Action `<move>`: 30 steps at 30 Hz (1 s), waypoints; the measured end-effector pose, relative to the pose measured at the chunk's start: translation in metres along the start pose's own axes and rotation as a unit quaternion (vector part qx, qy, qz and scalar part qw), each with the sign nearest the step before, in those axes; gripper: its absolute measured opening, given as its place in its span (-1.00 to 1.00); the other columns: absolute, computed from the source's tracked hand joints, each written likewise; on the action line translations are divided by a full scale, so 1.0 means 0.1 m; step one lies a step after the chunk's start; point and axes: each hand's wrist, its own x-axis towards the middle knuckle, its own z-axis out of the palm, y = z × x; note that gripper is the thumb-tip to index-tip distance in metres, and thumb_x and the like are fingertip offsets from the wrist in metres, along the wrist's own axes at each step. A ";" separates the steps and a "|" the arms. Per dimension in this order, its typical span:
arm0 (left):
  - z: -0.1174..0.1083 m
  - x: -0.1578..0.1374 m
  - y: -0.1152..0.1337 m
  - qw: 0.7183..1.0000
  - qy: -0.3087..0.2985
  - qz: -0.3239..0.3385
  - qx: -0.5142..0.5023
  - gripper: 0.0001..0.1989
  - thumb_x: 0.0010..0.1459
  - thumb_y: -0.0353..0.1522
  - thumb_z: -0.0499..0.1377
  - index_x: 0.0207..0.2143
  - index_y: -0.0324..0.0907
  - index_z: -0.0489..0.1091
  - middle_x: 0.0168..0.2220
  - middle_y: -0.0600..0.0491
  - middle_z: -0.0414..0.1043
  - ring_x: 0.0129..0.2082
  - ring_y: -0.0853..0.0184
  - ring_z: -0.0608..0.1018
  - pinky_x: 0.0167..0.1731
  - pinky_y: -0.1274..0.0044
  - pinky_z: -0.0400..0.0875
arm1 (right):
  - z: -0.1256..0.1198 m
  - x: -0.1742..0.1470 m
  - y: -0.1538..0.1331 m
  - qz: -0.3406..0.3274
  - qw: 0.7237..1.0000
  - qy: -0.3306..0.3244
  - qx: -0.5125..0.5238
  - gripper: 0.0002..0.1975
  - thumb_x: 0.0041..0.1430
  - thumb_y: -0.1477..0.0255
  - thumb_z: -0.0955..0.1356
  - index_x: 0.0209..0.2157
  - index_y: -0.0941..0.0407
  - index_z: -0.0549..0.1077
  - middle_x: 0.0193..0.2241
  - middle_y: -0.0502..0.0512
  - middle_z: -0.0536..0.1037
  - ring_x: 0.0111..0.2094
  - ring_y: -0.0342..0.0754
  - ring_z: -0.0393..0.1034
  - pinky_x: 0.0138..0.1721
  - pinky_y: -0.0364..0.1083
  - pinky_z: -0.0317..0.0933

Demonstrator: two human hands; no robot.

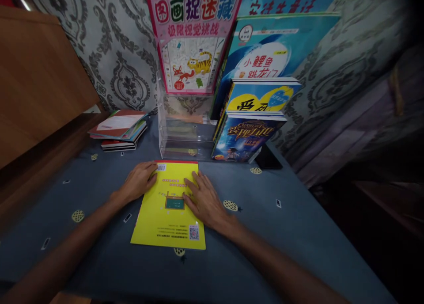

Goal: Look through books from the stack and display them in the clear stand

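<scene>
A yellow book (155,224) with a red strip along its far edge lies flat on the table, its print upside down to me. A small green chalkboard picture, a barcode and a QR code show on its cover. At the book's far left corner, my left hand (138,180) touches the edge, thumb and fingers apart. My right hand (205,200) rests on the right half of the cover with its fingers spread, reaching over the right edge.
Behind the book stands a clear tiered rack (162,138). It holds a pink book (192,34) on the left and blue books (250,134) on the right. A pile of books (121,127) lies at the back left. Patterned cloth (129,78) hangs behind the table (265,233).
</scene>
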 end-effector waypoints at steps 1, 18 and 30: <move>0.01 0.01 0.02 1.000 -0.001 0.002 0.004 -0.65 0.27 -0.34 -0.01 0.00 -0.25 0.45 0.07 -0.20 0.49 0.09 0.09 0.52 0.13 0.24 0.40 | 0.00 0.00 0.00 0.001 1.000 -0.003 0.000 -0.51 0.34 0.31 0.28 0.22 0.24 0.36 0.31 0.46 0.22 0.37 0.30 0.01 0.32 0.26 0.01; 0.09 0.06 0.15 0.998 0.025 -0.031 0.052 -0.69 0.29 -0.36 -0.04 -0.05 -0.22 0.42 0.07 -0.17 0.47 0.03 0.10 0.54 0.07 0.28 0.45 | 0.02 0.12 0.06 0.002 1.000 -0.005 -0.015 -0.49 0.36 0.26 0.26 0.24 0.21 0.33 0.31 0.41 0.24 0.36 0.28 0.02 0.29 0.23 0.00; 0.05 0.13 0.24 0.997 0.025 0.013 0.071 -0.70 0.26 -0.45 -0.04 -0.07 -0.23 0.43 -0.04 -0.16 0.47 -0.04 0.11 0.49 0.02 0.26 0.43 | -0.14 0.03 -0.06 0.021 0.996 0.025 -0.081 -0.76 0.36 0.36 0.26 -0.09 0.17 0.48 -0.08 0.26 0.51 -0.02 0.16 0.29 -0.01 0.10 0.17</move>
